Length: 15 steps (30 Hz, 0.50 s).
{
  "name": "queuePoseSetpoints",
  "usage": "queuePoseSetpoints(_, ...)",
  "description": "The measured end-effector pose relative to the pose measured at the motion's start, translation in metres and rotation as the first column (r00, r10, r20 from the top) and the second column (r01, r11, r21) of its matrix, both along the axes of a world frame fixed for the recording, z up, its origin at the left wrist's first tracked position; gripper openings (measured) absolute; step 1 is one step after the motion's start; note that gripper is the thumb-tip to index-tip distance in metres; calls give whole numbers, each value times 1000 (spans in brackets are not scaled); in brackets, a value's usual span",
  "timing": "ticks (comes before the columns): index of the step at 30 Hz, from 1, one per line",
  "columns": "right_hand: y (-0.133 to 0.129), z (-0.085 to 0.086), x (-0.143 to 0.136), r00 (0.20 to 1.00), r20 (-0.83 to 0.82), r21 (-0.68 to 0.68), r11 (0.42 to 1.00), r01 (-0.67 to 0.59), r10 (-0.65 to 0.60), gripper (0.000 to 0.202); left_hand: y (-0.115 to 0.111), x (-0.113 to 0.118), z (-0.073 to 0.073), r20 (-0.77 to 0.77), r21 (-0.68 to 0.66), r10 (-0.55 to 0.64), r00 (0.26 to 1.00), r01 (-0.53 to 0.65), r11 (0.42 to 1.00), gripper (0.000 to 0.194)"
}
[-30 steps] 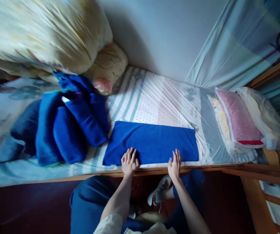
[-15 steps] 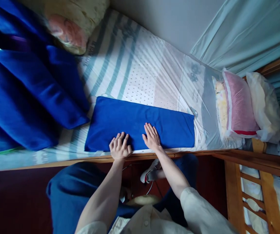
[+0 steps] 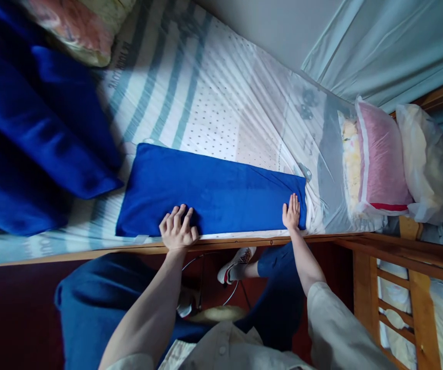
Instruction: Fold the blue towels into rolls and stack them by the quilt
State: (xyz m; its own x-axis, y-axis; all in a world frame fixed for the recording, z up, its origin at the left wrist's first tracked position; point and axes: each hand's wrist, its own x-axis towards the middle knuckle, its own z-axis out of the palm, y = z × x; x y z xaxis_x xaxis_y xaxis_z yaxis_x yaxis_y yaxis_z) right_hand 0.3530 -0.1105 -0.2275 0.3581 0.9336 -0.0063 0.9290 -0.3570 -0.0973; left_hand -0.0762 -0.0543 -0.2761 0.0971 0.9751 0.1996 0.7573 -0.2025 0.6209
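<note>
A folded blue cloth (image 3: 221, 190) lies flat along the near edge of the bed. My left hand (image 3: 178, 228) rests on its lower edge, left of the middle, with the fingers spread and slightly bent. Near the cloth's right end, my right hand (image 3: 292, 211) lies flat on it with the fingers stretched out. Neither hand grips anything. A few creases run across the cloth's upper right corner, above my right hand.
A heap of blue fabric (image 3: 44, 128) covers the left side of the striped bed sheet (image 3: 214, 123). A pink pillow (image 3: 383, 154) and a pale bagged bundle (image 3: 424, 164) stand at the right end. Wooden bed rails (image 3: 418, 257) rise at the lower right.
My right hand has slid right across the cloth, from its middle to its right end. My left hand stays on the lower edge. The view has shifted slightly.
</note>
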Motion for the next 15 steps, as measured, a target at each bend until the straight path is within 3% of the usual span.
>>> queuePoseSetpoints(6, -12, -3, 26, 994, 36, 28, 995, 98, -99, 68, 1, 2, 5, 3, -11, 11, 1000, -11, 1000, 63)
queuePoseSetpoints(10, -2, 10, 25, 991, 26, 4, 991, 133, -133, 71, 2, 3, 7, 21, -47, 0, 1000, 1, 999, 65)
queuePoseSetpoints(13, 18, 28, 12, 978, 32, 63, 977, 204, -207, 71, 3, 3, 5, 43, -49, 0, 999, 2, 999, 64)
queuePoseSetpoints(15, 34, 36, -14, 966, 5, 138, 957, 256, -260, 71, 3, 3, 3, 65, -37, 0, 998, 2, 999, 63)
